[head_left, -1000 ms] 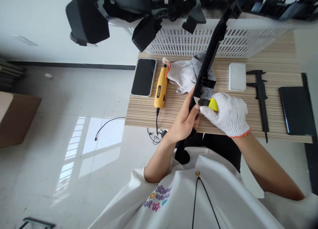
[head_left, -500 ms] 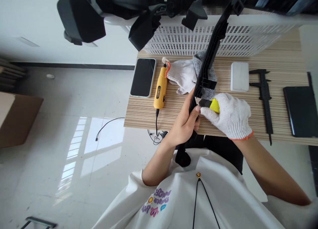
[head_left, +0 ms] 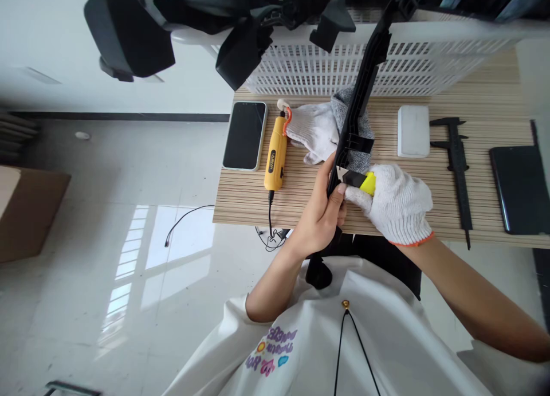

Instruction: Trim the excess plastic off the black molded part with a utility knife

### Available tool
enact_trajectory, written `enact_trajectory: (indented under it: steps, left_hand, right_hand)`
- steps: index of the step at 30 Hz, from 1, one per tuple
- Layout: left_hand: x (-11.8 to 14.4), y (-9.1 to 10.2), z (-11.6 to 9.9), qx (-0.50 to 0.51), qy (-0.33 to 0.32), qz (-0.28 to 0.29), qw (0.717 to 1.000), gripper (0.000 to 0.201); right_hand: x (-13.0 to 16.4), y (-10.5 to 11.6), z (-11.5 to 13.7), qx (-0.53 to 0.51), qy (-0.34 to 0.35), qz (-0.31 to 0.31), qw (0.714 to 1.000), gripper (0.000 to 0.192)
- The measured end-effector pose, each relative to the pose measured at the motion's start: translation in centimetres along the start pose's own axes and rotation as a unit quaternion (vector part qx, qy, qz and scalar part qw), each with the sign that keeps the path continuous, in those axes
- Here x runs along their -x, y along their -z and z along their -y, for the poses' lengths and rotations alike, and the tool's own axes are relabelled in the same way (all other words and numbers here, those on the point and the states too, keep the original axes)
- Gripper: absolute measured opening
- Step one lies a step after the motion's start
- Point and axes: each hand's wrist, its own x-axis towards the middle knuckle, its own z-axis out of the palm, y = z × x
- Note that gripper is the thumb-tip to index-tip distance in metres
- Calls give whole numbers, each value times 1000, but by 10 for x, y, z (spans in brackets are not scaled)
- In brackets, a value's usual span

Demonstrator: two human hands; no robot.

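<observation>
My bare left hand (head_left: 320,212) grips a long black plastic part (head_left: 360,98) that stands tilted, its lower end near my chest and its top reaching over the basket. My right hand (head_left: 397,204), in a white knit glove with an orange cuff, holds a yellow and black utility knife (head_left: 360,181). The knife's blade tip touches the edge of the black part just above my left thumb.
On the striped wooden table (head_left: 429,212) lie a phone (head_left: 244,135), a yellow rotary tool (head_left: 276,155) with a cable, loose gloves (head_left: 313,129), a white box (head_left: 413,131), a black caliper (head_left: 458,167) and a dark tablet (head_left: 519,189). A white basket (head_left: 421,63) of black parts stands behind.
The view has shifted slightly. Both hands, the knife and the black part stay in nearly the same place, the blade still at the part's edge.
</observation>
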Motion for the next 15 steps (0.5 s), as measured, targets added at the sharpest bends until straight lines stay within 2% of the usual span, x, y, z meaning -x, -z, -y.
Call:
enact_trajectory:
  steps: [11,15]
  left_hand:
    - [-3,5,-1,30,1,40,999,60]
    - [-5,6,0,27,-12,28,999,59]
  right_hand:
    - [-1,-1,6,19,-11,-12,1000,66]
    - [-3,-1,10,18,-16,-14,1000,64]
